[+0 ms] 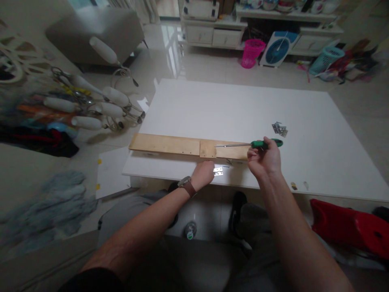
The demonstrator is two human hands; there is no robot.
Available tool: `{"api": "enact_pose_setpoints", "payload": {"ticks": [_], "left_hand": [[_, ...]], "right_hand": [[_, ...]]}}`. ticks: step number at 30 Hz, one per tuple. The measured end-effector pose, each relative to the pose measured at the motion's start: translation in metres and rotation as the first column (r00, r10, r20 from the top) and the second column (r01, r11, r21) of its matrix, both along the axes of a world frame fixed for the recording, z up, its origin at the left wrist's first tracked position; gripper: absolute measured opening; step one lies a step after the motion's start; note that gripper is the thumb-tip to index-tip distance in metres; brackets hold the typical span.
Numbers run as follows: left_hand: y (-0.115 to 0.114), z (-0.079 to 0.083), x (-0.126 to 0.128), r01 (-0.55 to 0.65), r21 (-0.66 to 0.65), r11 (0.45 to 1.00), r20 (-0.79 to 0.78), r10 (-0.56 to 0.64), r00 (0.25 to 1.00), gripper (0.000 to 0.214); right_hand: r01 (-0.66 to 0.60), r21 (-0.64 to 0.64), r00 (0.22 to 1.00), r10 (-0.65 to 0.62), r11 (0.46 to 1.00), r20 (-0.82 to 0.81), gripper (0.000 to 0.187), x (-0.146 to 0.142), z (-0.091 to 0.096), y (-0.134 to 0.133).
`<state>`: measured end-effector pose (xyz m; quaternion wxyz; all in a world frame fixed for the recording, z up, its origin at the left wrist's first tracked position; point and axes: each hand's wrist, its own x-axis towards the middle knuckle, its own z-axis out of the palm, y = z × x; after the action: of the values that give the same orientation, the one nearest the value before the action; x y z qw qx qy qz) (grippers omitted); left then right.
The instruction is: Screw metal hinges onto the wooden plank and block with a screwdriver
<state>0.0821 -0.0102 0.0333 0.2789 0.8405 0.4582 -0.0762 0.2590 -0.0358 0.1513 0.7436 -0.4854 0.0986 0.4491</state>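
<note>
My right hand [267, 160] is wrapped round the green handle of a screwdriver [234, 145]. Its shaft points left over a wooden board [167, 144], which has a short raised block [208, 149] near its middle and small dark holes along the near edge. In front of the board, my left hand [204, 173] is closed, its fingertips at the edge of a silver hinge [218, 171]; part of the hinge is hidden by the fingers. A screw [225, 166] lies just beyond the hinge.
The board lies on a white tabletop [227, 105]. More hinges and screws [279, 129] are piled at the right, and small bits [293, 185] lie by the near edge. A red plastic object [346, 227] stands at the right, a bottle [190, 230] on the floor, a lamp [112, 97] at left.
</note>
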Motion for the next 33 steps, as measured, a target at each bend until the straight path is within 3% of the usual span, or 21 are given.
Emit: {"api": "enact_pose_setpoints", "payload": {"ticks": [33], "left_hand": [[-0.0024,0.0047,-0.0001,0.009,0.015,1.0,0.034,-0.009,0.999,0.025]], "right_hand": [[-0.039,-0.012,0.999,0.039,0.999,0.014,0.028,0.0006,-0.0047,0.0005]]}}
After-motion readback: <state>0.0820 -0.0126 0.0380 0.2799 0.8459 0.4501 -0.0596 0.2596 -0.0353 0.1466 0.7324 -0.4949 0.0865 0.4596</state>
